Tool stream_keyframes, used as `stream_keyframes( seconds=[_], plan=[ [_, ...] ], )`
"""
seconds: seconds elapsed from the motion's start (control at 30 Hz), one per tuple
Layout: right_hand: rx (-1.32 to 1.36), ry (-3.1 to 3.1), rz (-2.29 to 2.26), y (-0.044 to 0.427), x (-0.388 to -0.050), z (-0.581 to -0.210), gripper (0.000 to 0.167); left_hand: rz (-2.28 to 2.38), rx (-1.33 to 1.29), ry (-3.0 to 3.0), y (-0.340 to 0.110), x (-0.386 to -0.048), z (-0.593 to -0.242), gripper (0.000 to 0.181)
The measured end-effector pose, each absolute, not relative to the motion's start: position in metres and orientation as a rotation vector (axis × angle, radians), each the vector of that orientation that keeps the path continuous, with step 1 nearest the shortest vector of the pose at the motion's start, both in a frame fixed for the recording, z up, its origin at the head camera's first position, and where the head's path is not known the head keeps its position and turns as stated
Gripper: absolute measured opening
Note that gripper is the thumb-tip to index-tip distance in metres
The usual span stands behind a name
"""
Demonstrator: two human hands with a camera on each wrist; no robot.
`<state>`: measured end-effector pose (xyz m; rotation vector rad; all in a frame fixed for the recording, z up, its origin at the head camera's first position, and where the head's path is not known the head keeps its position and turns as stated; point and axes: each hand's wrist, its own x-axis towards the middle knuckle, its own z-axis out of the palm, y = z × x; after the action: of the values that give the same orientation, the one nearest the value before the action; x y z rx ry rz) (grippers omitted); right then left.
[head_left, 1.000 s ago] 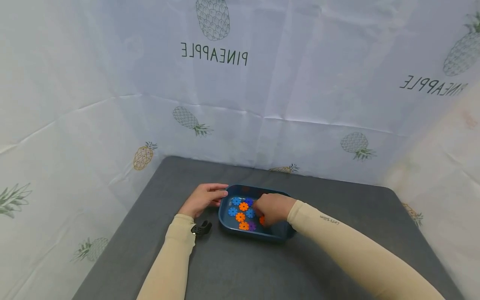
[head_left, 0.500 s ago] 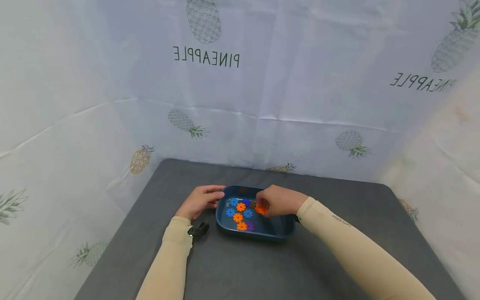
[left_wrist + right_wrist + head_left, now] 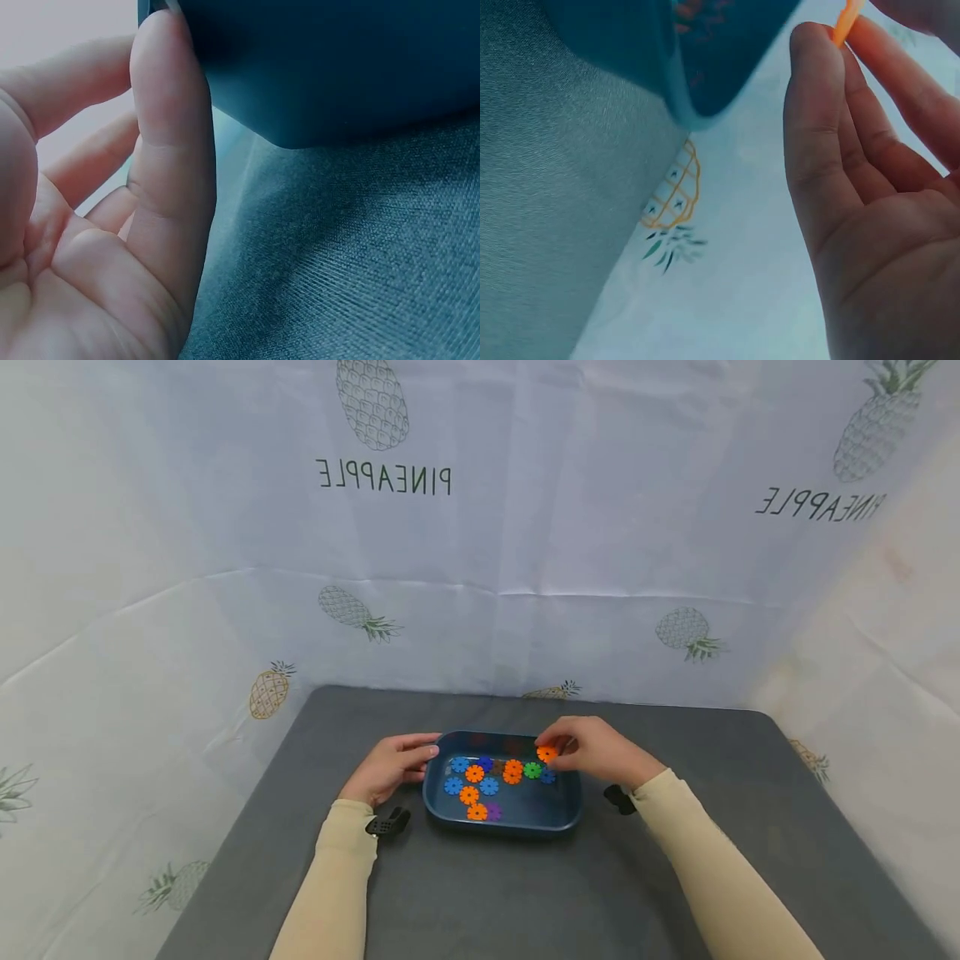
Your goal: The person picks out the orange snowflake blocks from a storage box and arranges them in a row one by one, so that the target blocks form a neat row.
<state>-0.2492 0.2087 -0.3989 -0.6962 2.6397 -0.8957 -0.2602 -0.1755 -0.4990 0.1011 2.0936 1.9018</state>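
Observation:
A dark blue tray [image 3: 536,823] sits on the grey table. My left hand [image 3: 384,768] holds its left end, with the thumb at the rim and the other fingers by the outer wall. In the left wrist view, a fingertip meets the tray wall [image 3: 337,67]. Above the tray's right end, my right hand [image 3: 603,750] pinches an orange notched interlocking disc [image 3: 547,753]. The right wrist view shows this orange disc [image 3: 847,22] edge-on between fingertips. On the tray's floor lie several similar discs: blue [image 3: 489,787], orange [image 3: 468,795], purple [image 3: 493,812], green [image 3: 532,770] and brown.
Grey table [image 3: 480,893] surrounds the tray. A white pineapple-printed cloth [image 3: 480,543] hangs behind the table and at both sides. Dark straps [image 3: 388,822] circle both wrists over beige sleeves.
My right hand has lifted an orange disc from inside the tray and moved right to its far end, uncovering green and blue discs. My left hand stays at the rim. The head view has shifted slightly.

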Motion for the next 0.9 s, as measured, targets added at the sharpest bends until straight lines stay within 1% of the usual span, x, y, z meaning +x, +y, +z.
stream_keyframes(
  seconds=[0.2, 0.47, 0.63, 0.9],
  plan=[
    [-0.539, 2.755, -1.067, 0.242, -0.238, -0.412, 0.036, 1.899, 0.096, 2.083, -0.169, -0.263, -0.501, 0.053],
    [-0.336, 2.803, -1.165, 0.279, -0.223, -0.442, 0.042, 1.881, 0.114, 2.086, -0.168, -0.260, -0.503, 0.053],
    [-0.278, 2.797, -1.187, 0.287, -0.223, -0.457, 0.041, 1.866, 0.131, 2.110, -0.175, -0.261, -0.502, 0.054],
    [-0.255, 2.785, -1.139, 0.282, -0.235, -0.476, 0.036, 1.835, 0.136, 2.128, -0.186, -0.262, -0.497, 0.055]
  ],
)
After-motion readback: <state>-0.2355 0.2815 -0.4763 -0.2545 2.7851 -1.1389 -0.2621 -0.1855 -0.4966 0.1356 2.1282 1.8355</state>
